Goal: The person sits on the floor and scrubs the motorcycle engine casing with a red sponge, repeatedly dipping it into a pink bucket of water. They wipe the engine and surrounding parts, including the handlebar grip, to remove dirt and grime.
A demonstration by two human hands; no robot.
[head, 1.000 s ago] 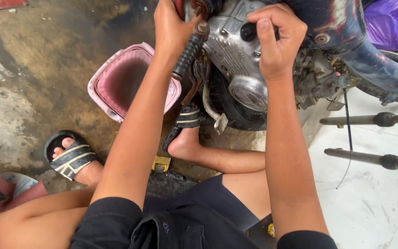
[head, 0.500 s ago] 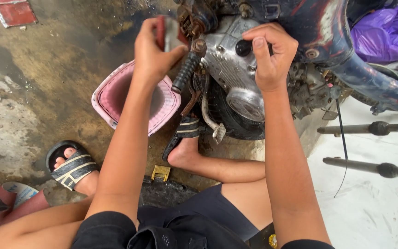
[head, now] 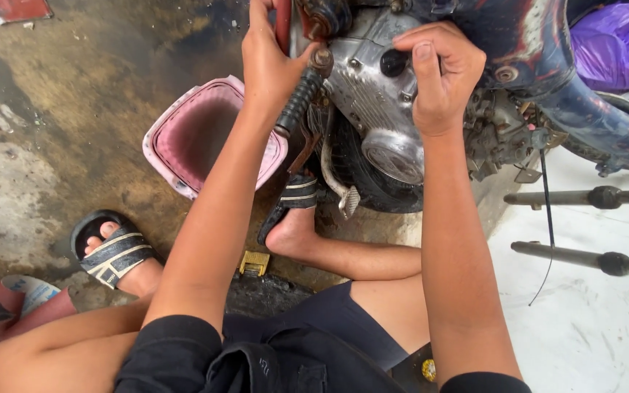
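Up against the motorcycle engine (head: 380, 109), I have both hands working. My left hand (head: 271, 62) is clenched around a red-handled tool (head: 282, 25), apparently steadying it just above the ribbed black foot peg (head: 301, 98). My right hand (head: 438, 73) has its grip curled on the silver engine cover, thumb pressing beside a dark round plug (head: 393, 63), likely to brace it. Below the left grip sits one pink basin (head: 183, 145), probably placed to catch drips. I count two sandals (head: 114, 251), two metal rods (head: 584, 198) and one purple bag (head: 620, 44).
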